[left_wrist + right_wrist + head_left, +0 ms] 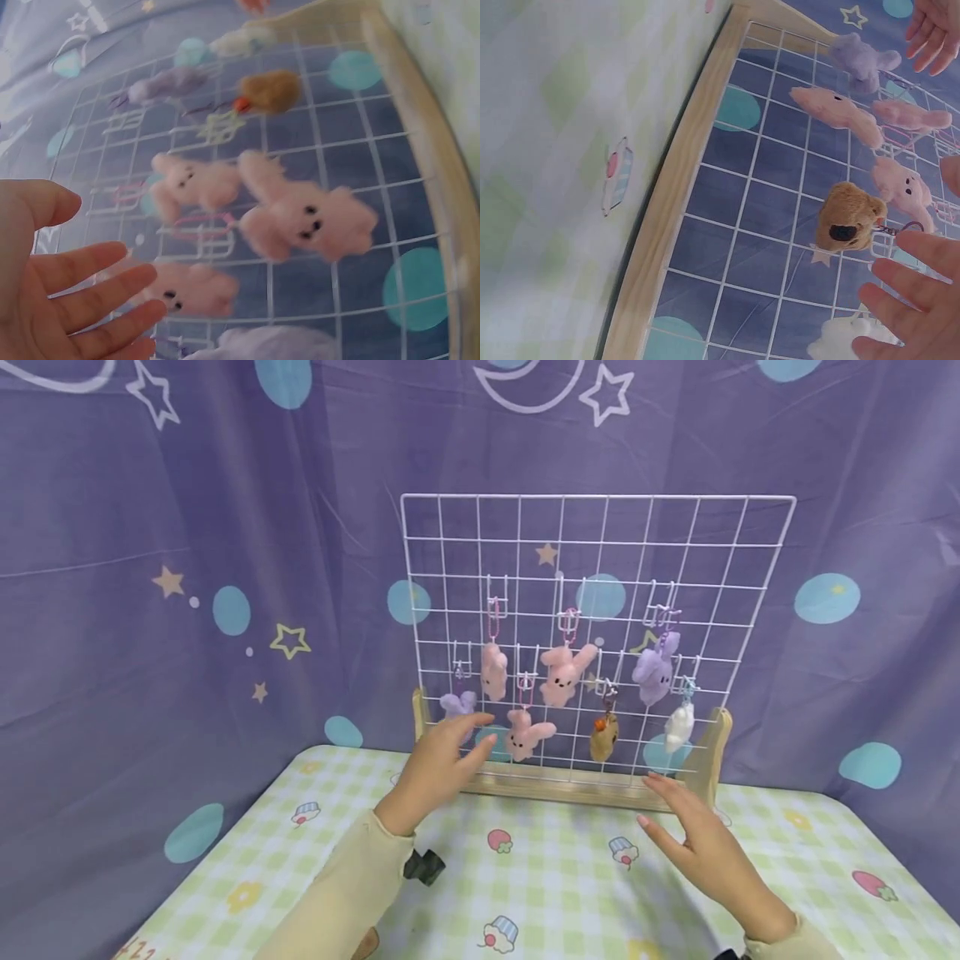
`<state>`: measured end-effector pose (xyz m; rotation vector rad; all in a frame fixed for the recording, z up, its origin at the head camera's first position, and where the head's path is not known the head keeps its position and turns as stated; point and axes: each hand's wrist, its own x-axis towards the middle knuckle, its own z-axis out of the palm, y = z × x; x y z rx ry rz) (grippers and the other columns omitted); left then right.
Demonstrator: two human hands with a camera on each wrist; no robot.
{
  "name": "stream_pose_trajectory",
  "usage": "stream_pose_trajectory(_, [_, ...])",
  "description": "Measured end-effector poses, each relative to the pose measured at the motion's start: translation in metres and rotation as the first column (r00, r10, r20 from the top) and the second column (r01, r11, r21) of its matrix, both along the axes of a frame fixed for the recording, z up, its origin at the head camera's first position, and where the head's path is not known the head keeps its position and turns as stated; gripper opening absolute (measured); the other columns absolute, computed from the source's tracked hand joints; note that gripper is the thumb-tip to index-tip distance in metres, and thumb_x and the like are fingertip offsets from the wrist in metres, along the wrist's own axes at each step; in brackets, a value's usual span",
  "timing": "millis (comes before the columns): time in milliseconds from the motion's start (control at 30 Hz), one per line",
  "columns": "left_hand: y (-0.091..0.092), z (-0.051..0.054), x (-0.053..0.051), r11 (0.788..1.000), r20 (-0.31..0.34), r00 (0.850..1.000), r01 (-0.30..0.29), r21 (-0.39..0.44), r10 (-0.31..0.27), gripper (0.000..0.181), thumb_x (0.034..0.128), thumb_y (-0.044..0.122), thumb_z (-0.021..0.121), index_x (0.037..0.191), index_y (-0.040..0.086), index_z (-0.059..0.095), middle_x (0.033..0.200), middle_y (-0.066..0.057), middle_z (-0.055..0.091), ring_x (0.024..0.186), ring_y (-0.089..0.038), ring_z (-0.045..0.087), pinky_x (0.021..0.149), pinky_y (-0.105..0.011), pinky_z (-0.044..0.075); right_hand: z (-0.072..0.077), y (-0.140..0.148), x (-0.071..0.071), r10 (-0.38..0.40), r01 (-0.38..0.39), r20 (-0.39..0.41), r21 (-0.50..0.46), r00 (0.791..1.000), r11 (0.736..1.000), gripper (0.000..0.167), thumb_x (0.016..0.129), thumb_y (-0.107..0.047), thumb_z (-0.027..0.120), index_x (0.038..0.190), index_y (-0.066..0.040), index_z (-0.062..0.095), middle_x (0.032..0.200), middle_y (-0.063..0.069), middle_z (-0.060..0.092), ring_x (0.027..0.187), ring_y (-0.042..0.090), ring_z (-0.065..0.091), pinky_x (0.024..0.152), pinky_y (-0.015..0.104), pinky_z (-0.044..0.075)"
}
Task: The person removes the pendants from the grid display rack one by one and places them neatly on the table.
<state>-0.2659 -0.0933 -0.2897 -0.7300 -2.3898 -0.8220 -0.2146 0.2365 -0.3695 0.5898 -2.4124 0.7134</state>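
A white wire grid rack (577, 542) on a wooden base bears plush keychains on hooks. Three are pink bunnies: one at upper left (493, 672), one in the upper middle (564, 678) and one lower down (525, 737). A purple bunny (655, 672) hangs at right; another purple plush (459, 702) is partly behind my left hand (435, 768). Lower right hang a brown plush (603, 741) with an orange bit and a white plush (679, 728). My left hand, fingers extended, holds nothing. My right hand (697, 843), fingers also spread, stays before the rack's lower right.
A green-and-white checked tablecloth (555, 877) with printed cupcakes and strawberries covers the table. Behind the rack hangs a purple curtain (225, 493) with stars and blue ovals. A small brown object (366, 943) shows partly from behind my left sleeve.
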Motion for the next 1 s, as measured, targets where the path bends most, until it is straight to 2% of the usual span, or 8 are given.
stream_pose_trajectory(133, [-0.008, 0.016, -0.007, 0.996, -0.037, 0.999, 0.0, 0.086, 0.003, 0.033, 0.0915, 0.025, 0.061, 0.119, 0.006, 0.063, 0.118, -0.01, 0.064, 0.103, -0.026, 0.061, 0.089, -0.043, 0.051, 0.005, 0.001, 0.0, -0.033, 0.031, -0.052, -0.038, 0.998, 0.999, 0.048, 0.087, -0.018, 0.068, 0.131, -0.006, 0.051, 0.132, 0.018, 0.052, 0.118, 0.041, 0.049, 0.089, 0.061, 0.043])
stream_pose_trajectory(267, [-0.02, 0.028, -0.015, 0.989, -0.052, 0.998, -0.029, 0.146, 0.036, 0.034, 0.0903, 0.024, 0.063, 0.119, 0.005, 0.063, 0.118, -0.01, 0.064, 0.106, -0.026, 0.061, 0.092, -0.042, 0.05, 0.009, 0.003, -0.001, -0.063, 0.056, -0.114, -0.067, 0.991, 0.996, 0.045, 0.084, -0.012, 0.071, 0.125, -0.004, 0.056, 0.125, 0.017, 0.057, 0.115, 0.039, 0.052, 0.089, 0.057, 0.044])
stream_pose_trajectory(400, [-0.031, 0.04, -0.026, 0.977, -0.06, 0.996, -0.053, 0.207, 0.066, 0.034, 0.0894, 0.021, 0.064, 0.118, 0.003, 0.063, 0.117, -0.012, 0.065, 0.108, -0.027, 0.06, 0.095, -0.042, 0.048, 0.014, 0.006, -0.004, -0.102, 0.084, -0.165, -0.112, 0.981, 0.99, 0.038, 0.083, -0.008, 0.071, 0.119, -0.003, 0.06, 0.117, 0.014, 0.062, 0.109, 0.036, 0.056, 0.087, 0.043, 0.046])
stream_pose_trajectory(533, [-0.039, 0.05, -0.037, 0.959, -0.059, 0.994, -0.07, 0.275, 0.089, 0.035, 0.0889, 0.02, 0.065, 0.119, 0.003, 0.062, 0.117, -0.013, 0.065, 0.108, -0.028, 0.06, 0.094, -0.042, 0.048, 0.02, 0.011, -0.011, -0.144, 0.106, -0.185, -0.2, 0.972, 0.974, 0.03, 0.083, -0.007, 0.07, 0.112, -0.003, 0.065, 0.11, 0.015, 0.066, 0.102, 0.032, 0.058, 0.086, 0.021, 0.042])
stream_pose_trajectory(633, [-0.045, 0.055, -0.045, 0.945, -0.045, 0.992, -0.094, 0.315, 0.114, 0.035, 0.0891, 0.02, 0.065, 0.119, 0.003, 0.062, 0.117, -0.013, 0.065, 0.108, -0.028, 0.06, 0.094, -0.041, 0.049, 0.023, 0.015, -0.015, -0.177, 0.131, -0.163, -0.259, 0.971, 0.957, 0.025, 0.085, -0.01, 0.069, 0.11, -0.004, 0.067, 0.109, 0.015, 0.066, 0.105, 0.013, 0.058, 0.085, 0.007, 0.035])
stream_pose_trajectory(767, [-0.05, 0.059, -0.059, 0.919, -0.014, 0.989, -0.128, 0.373, 0.144, 0.034, 0.0891, 0.018, 0.064, 0.119, 0.002, 0.062, 0.115, -0.014, 0.065, 0.108, -0.028, 0.061, 0.095, -0.04, 0.048, 0.026, 0.019, -0.018, -0.201, 0.153, -0.133, -0.305, 0.971, 0.94, 0.022, 0.088, -0.013, 0.067, 0.108, -0.005, 0.068, 0.108, 0.012, 0.067, 0.1, -0.013, 0.048, 0.084, 0.004, 0.032])
stream_pose_trajectory(867, [-0.051, 0.059, -0.069, 0.89, 0.026, 0.982, -0.18, 0.419, 0.186, 0.037, 0.0881, 0.019, 0.065, 0.121, 0.001, 0.06, 0.115, -0.014, 0.066, 0.11, -0.027, 0.06, 0.097, -0.039, 0.047, 0.028, 0.02, -0.019, -0.21, 0.156, -0.144, -0.317, 0.967, 0.936, 0.019, 0.088, -0.011, 0.066, 0.106, -0.004, 0.069, 0.103, 0.013, 0.068, 0.095, -0.016, 0.046, 0.074, 0.009, 0.035])
stream_pose_trajectory(1000, [-0.053, 0.058, -0.081, 0.84, 0.092, 0.966, -0.256, 0.479, 0.242, 0.042, 0.0865, 0.018, 0.067, 0.123, 0.001, 0.057, 0.116, -0.014, 0.065, 0.111, -0.026, 0.059, 0.099, -0.037, 0.046, 0.028, 0.021, -0.021, -0.224, 0.165, -0.158, -0.321, 0.962, 0.933, 0.016, 0.087, -0.009, 0.066, 0.101, -0.003, 0.069, 0.097, 0.015, 0.069, 0.09, -0.018, 0.045, 0.073, 0.011, 0.037])
